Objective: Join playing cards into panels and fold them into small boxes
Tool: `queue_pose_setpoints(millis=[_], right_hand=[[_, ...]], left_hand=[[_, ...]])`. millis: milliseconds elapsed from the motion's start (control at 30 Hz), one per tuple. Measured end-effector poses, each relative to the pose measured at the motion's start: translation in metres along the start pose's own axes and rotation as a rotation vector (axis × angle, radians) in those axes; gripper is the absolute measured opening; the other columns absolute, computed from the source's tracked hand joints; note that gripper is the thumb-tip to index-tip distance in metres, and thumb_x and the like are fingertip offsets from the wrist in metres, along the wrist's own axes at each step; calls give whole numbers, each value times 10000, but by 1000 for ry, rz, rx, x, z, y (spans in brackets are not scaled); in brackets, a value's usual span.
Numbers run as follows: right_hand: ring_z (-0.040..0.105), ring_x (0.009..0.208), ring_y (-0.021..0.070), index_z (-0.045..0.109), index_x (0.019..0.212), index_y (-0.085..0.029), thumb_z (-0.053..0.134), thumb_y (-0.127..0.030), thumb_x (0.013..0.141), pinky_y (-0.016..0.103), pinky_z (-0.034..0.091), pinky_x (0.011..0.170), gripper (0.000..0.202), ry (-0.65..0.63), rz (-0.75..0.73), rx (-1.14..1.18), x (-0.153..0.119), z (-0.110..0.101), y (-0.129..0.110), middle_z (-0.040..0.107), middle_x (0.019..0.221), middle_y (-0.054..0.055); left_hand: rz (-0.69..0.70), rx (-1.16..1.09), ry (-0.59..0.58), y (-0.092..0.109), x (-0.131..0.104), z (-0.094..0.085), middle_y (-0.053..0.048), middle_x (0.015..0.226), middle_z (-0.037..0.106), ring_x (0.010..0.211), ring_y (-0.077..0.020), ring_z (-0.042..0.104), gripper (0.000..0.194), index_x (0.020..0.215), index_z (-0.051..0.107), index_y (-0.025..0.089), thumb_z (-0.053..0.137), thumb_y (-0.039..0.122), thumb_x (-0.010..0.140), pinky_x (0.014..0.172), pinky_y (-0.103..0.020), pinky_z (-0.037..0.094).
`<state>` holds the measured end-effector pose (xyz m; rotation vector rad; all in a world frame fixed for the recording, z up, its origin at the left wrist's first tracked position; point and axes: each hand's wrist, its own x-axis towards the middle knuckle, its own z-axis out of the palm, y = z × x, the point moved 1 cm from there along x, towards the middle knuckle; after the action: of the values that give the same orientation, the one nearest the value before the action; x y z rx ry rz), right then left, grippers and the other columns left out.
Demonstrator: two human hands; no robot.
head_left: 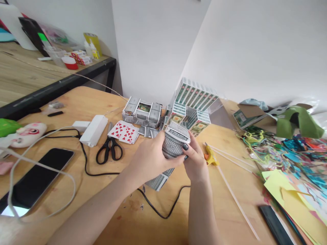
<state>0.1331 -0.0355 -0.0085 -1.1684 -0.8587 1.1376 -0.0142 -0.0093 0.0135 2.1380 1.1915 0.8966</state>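
Note:
My left hand and my right hand are closed around a thick block of playing cards with grey patterned backs, held above the table. The right thumb presses on its near side. More grey-backed cards lie below my left hand, partly hidden by it. Just behind the block stand several green-and-white card boxes, stacked like a small structure. A box-like form built from cards sits to their left. Beside it are fanned red heart cards, face up.
Black scissors, a white power adapter and a phone lie at left, among cables. To the right are a yellow glue gun, clear glue sticks, yellow paper and a heap of colourful scraps.

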Motion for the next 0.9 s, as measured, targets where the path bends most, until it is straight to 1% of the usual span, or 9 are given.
queue_pose_setpoints(millis=[133, 233, 433, 533, 667, 733, 800, 867, 900], right_hand=[[342, 1342, 360, 423, 1372, -284, 806, -453, 564, 579, 362, 1037, 910, 13, -58, -62, 3, -8, 4, 457, 1402, 87], [314, 1364, 348, 398, 1380, -298, 842, -415, 544, 597, 302, 1078, 953, 18, -140, -116, 4, -11, 4, 423, 1423, 89], [274, 1393, 335, 333, 1377, -310, 908, -423, 432, 577, 307, 1097, 1112, -15, -310, -168, 4, -11, -1, 310, 1481, 108], [271, 1400, 327, 291, 1379, -306, 904, -479, 415, 551, 305, 1114, 1155, -25, -364, -213, 6, -15, 1, 266, 1497, 121], [280, 1401, 319, 271, 1382, -305, 902, -488, 413, 526, 319, 1117, 1171, -38, -365, -268, 7, -19, 3, 254, 1505, 121], [308, 1390, 305, 296, 1374, -320, 905, -456, 433, 507, 345, 1107, 1129, -46, -345, -289, 5, -21, -2, 269, 1508, 103], [403, 1333, 291, 361, 1343, -326, 892, -440, 476, 489, 409, 1061, 1023, -22, -298, -307, 1, -28, -9, 342, 1477, 88], [562, 1172, 270, 454, 1283, -298, 841, -466, 569, 463, 500, 956, 829, 78, -220, -342, -3, -46, -15, 494, 1354, 91], [636, 1040, 253, 507, 1228, -262, 791, -502, 630, 443, 541, 879, 705, 170, -184, -366, -5, -60, -17, 590, 1221, 95]], left_hand=[[-29, 87, -3, 0, 2, 2, -33, 744, 688, 680, -250, 665, 346, 913, 544, 205, 651, 471, 721, 524, -297, 426], [9, 40, -3, -3, 4, 1, -27, 846, 719, 749, -249, 689, 397, 1041, 557, 214, 681, 392, 708, 564, -295, 462], [266, -25, 21, -21, 9, -2, -60, 1127, 693, 973, -247, 679, 674, 1258, 482, 215, 758, 326, 653, 782, -319, 530], [387, -43, 83, -30, 12, 1, -73, 1163, 678, 1011, -248, 669, 630, 1242, 488, 214, 742, 372, 688, 834, -335, 533], [460, -28, 117, -36, 15, 8, -63, 1136, 683, 1005, -235, 669, 548, 1204, 501, 224, 715, 379, 723, 840, -333, 531], [462, -11, 107, -37, 15, 10, -59, 1135, 680, 1010, -233, 664, 548, 1216, 491, 232, 704, 345, 724, 848, -336, 524], [445, 6, 100, -36, 14, 11, -57, 1136, 676, 1016, -235, 659, 540, 1222, 487, 238, 683, 302, 723, 861, -343, 515], [415, 17, 93, -34, 12, 9, -53, 1136, 674, 1019, -234, 654, 527, 1214, 494, 242, 664, 264, 716, 867, -342, 508], [396, 15, 91, -32, 12, 7, -51, 1127, 675, 1008, -232, 656, 523, 1203, 501, 239, 662, 255, 706, 857, -335, 509]])
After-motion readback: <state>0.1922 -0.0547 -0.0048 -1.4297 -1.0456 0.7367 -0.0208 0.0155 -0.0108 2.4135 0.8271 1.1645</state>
